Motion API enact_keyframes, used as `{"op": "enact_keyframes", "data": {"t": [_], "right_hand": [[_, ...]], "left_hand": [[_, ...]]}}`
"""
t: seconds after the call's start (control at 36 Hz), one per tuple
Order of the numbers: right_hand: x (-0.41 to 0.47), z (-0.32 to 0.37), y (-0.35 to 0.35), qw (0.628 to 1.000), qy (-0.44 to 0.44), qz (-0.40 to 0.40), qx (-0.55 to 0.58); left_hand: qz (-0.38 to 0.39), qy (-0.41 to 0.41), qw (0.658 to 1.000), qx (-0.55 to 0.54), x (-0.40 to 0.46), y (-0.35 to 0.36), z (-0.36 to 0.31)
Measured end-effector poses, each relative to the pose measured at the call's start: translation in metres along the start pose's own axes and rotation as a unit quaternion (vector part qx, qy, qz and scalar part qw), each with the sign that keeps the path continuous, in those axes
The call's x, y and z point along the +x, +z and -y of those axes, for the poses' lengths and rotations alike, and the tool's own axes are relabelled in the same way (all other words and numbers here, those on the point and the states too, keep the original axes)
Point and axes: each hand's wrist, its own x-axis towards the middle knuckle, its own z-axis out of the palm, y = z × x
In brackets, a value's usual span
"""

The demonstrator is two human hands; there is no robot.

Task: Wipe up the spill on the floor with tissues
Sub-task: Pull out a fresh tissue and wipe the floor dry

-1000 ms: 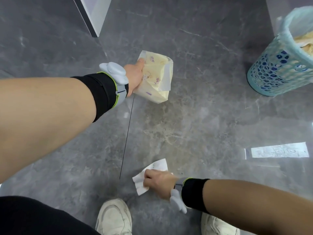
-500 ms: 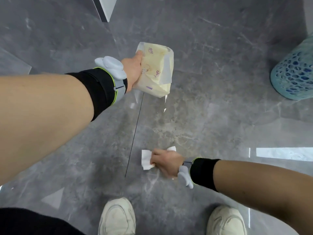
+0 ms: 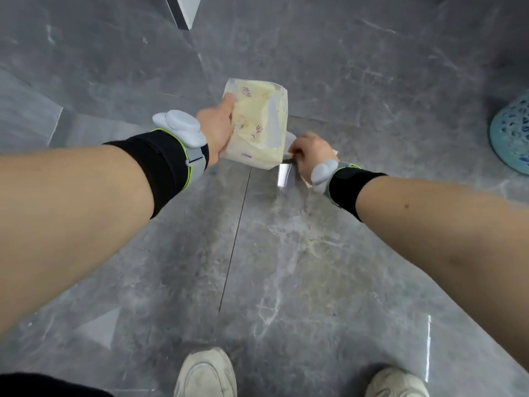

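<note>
- The right hand (image 3: 310, 154) is clenched around a white tissue (image 3: 291, 138), most of it hidden inside the fist; only a corner shows at the fingers and a sliver by the wrist.
- That hand sits just beside the lower right corner of the tissue pack (image 3: 259, 124), close enough that I cannot tell whether they touch.
- The left hand (image 3: 216, 131) grasps the pack by its left side, thumb along the top edge, holding it up over the floor (image 3: 315, 267).
- The pack is a soft plastic wrap, pale yellow, partly collapsed; it looks light and squashy, so a side pinch like this should hold it well.
- A single tissue is thin and limp, and will likely tear once wet; bunching it in the fist and pressing flat suits it better than dragging by a corner.
- On the floor, a pale dull patch lies below both hands, right of the tile joint; it may be the spill or only marbling.
- A blue basket (image 3: 512, 136) stands at the right edge, and two white shoes (image 3: 206, 373) at the bottom.
</note>
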Motion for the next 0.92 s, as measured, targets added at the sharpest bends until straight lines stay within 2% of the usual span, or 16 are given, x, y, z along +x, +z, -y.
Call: {"op": "enact_keyframes", "data": {"t": [0.14,0.28,0.47,0.92], "right_hand": [[0.01,-0.006,-0.014,0.999,-0.004,-0.034,-0.012],[0.012,-0.011,-0.019,0.999,0.007,-0.023,-0.038],[-0.026,-0.004,-0.016,0.999,-0.01,0.002,-0.037],[-0.178,-0.006,0.011,0.984,-0.095,0.151,0.008]], "left_hand": [[-0.009,-0.011,1.0,-0.002,0.001,0.0,0.005],[-0.051,-0.027,0.997,-0.046,0.008,0.004,0.011],[-0.052,-0.028,0.997,-0.04,0.006,0.007,0.011],[-0.042,0.018,0.999,-0.025,-0.035,0.02,-0.023]]}}
